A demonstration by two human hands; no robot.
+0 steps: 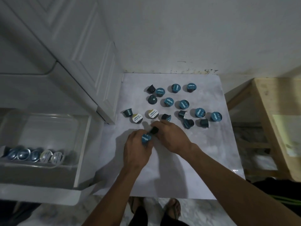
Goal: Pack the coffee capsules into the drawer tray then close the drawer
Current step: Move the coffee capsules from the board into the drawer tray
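Several coffee capsules point(169, 101), mostly blue-lidded with two white-lidded ones point(153, 113), lie scattered on a white table point(187, 160). My left hand point(137, 150) is shut on a blue-lidded capsule point(146, 138) near the table's middle. Touching it, my right hand point(171, 137) grips a dark capsule point(154, 130) at its fingertips. At the left an open white drawer point(81, 152) holds a clear tray point(48, 126). A row of several capsules point(34, 154) stands along the tray's near wall.
A white cabinet door point(84, 62) stands behind the drawer, close to the table's left edge. A wooden shelf frame point(273, 121) is to the right of the table. My feet in sandals point(154, 207) show below the table's near edge.
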